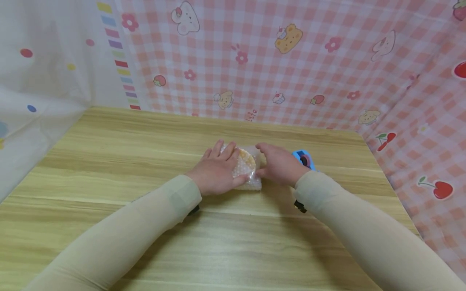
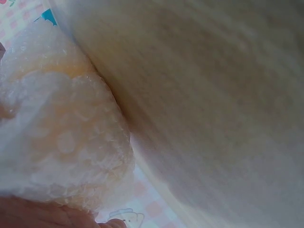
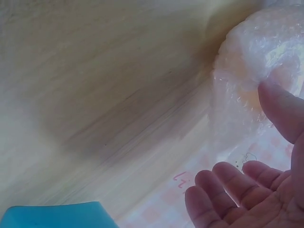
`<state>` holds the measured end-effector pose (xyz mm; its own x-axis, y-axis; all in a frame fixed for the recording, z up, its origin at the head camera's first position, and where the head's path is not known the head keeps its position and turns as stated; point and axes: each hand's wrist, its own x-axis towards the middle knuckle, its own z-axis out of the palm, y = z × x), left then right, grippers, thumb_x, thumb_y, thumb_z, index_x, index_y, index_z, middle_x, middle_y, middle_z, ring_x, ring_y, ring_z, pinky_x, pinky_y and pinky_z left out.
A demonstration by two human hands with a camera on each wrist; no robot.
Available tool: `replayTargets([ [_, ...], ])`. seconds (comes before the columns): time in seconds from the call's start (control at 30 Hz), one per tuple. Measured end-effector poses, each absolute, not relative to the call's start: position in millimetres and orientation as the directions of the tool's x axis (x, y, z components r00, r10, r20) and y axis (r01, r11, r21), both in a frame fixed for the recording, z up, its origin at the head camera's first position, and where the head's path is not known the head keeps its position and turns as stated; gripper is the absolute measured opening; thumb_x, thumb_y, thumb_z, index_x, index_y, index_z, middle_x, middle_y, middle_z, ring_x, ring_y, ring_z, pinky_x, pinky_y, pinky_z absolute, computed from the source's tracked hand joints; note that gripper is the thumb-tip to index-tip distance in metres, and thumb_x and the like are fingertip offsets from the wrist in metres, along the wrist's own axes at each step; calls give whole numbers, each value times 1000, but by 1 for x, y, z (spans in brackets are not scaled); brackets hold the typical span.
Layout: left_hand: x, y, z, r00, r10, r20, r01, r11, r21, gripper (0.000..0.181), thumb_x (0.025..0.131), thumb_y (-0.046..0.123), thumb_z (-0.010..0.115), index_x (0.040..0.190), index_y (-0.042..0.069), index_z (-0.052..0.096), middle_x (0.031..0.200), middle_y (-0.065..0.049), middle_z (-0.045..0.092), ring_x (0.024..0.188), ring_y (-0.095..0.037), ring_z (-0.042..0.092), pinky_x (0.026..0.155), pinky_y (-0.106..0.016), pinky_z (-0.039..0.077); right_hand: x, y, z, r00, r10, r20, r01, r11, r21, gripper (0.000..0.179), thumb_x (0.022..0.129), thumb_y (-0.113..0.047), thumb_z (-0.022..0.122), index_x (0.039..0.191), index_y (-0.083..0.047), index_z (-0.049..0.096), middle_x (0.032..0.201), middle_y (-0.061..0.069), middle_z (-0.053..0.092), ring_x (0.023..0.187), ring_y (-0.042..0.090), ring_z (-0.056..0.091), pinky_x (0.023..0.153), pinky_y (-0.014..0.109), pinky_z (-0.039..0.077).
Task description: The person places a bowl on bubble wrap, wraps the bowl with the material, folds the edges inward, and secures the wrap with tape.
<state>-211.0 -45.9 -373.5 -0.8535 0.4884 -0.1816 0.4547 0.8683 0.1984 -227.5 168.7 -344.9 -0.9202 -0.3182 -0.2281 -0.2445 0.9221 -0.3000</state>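
A bubble-wrap bundle (image 1: 251,186) lies on the wooden table, with a round yellow-orange thing (image 1: 248,157) showing through the clear layers. My left hand (image 1: 217,171) rests on its left part, fingers spread and thumb lying across the front. On the other side is my right hand (image 1: 279,163), its fingers fairly straight. In the right wrist view the right thumb (image 3: 280,109) is against the wrap (image 3: 237,71), while the other fingers (image 3: 223,190) stand apart from it. The wrapped bundle (image 2: 66,133) bulges thickly in the left wrist view.
A blue plastic object (image 1: 300,154) with a dark and pink round part stands just behind the right hand, partly hidden by it. Pink checked cloth (image 1: 233,52) walls the back and right of the table (image 1: 225,242); a white dotted sheet (image 1: 47,81) hangs at the left.
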Motion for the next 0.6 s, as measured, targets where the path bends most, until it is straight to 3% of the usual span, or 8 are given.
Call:
replayTargets([
  [0.27, -210, -46, -372, -852, 490, -183, 453, 867, 209, 97, 102, 77, 30, 171, 11, 11, 179, -7, -3, 164, -38, -10, 132, -60, 10, -229, 176, -348, -925, -321, -205, -254, 921, -295, 87, 93, -40, 82, 160, -3, 40, 160, 19, 51, 147, 39, 49, 122, 55, 40],
  [0.6, -210, -47, -372, -855, 487, -176, 453, 868, 202, 96, 103, 76, 31, 171, 12, 12, 179, -7, -2, 165, -38, -8, 132, -60, 11, -228, 180, -344, -930, -304, -209, -235, 925, -300, 70, 101, -31, 72, 159, -4, 42, 161, 19, 49, 149, 39, 47, 123, 56, 38],
])
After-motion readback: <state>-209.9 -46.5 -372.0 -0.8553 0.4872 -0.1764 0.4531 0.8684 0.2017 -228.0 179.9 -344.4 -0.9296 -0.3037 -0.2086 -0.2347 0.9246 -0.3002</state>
